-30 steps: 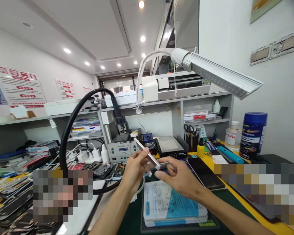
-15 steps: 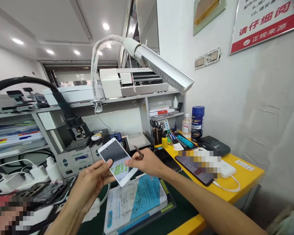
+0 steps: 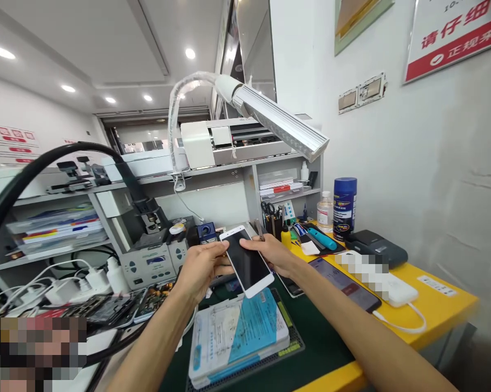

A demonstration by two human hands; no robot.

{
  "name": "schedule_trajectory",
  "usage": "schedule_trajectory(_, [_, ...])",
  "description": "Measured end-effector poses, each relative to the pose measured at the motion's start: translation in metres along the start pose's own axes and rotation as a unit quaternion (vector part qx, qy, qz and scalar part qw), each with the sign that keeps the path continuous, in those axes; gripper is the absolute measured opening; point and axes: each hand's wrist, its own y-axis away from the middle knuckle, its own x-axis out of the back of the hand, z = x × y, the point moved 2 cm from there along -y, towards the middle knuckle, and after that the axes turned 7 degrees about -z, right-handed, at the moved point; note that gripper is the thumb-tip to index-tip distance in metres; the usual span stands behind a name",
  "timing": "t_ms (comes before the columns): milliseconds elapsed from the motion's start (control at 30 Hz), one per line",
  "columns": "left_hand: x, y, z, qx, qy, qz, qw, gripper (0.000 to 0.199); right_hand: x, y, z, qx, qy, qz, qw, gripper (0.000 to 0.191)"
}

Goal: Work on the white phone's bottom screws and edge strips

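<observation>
A white-framed smartphone (image 3: 248,267) with a dark screen is held tilted above a blue-and-white box (image 3: 237,332). My left hand (image 3: 202,267) grips its left edge, thumb on the front and fingers behind. On its right edge my right hand (image 3: 276,256) is closed, thumb over the glass. A slim dark tool (image 3: 259,230), perhaps tweezers, sticks up from the right hand's fingers. The box lies on a dark mat (image 3: 322,354), and its top looks stained.
On the yellow table edge (image 3: 437,310) lie another phone (image 3: 347,286) and a white power bank (image 3: 398,291) with a cable. A blue spray can (image 3: 345,207) stands behind. A lamp (image 3: 282,120) hangs overhead. Opened phone parts (image 3: 106,310) and a grey soldering station (image 3: 147,264) are at left.
The view has swung left. The phone's screen went from showing reflected green lettering to dark as its angle changed. My right hand has moved from the phone's lower front to its right edge.
</observation>
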Motion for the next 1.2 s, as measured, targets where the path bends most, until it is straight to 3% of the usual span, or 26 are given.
schedule_trajectory(167, [-0.010,0.009,0.021,-0.090,-0.074,0.035,0.993,0.037,0.001,-0.006,0.011,-0.034,-0.123,-0.108,0.986,0.034])
schedule_trajectory(267, [-0.005,0.015,0.033,-0.178,-0.112,0.062,0.976,0.032,-0.001,-0.006,0.018,-0.058,-0.180,-0.183,0.965,0.034])
schedule_trajectory(400, [0.001,0.021,0.036,-0.219,-0.166,-0.007,0.961,0.042,-0.004,-0.004,0.021,-0.099,-0.226,-0.283,0.927,0.040])
schedule_trajectory(500, [0.002,0.024,0.033,-0.208,-0.195,-0.067,0.956,0.029,-0.008,-0.001,0.020,-0.135,-0.238,-0.350,0.896,0.045])
schedule_trajectory(633, [0.003,0.028,0.030,-0.197,-0.211,-0.082,0.954,0.024,-0.011,0.001,0.017,-0.165,-0.241,-0.389,0.874,0.047])
schedule_trajectory(800, [0.005,0.033,0.034,-0.186,-0.240,-0.100,0.947,0.028,-0.010,0.001,0.019,-0.200,-0.224,-0.365,0.881,0.048])
schedule_trajectory(1033, [0.017,0.033,0.037,-0.176,-0.287,-0.127,0.933,0.028,-0.009,0.005,0.022,-0.208,-0.165,-0.247,0.932,0.042])
schedule_trajectory(1100, [0.021,0.030,0.036,-0.153,-0.263,-0.118,0.945,0.028,-0.008,0.003,0.019,-0.206,-0.127,-0.203,0.949,0.041])
schedule_trajectory(1200, [0.021,0.024,0.031,-0.106,-0.117,-0.056,0.986,0.035,-0.003,-0.001,0.007,-0.170,-0.062,-0.109,0.978,0.039])
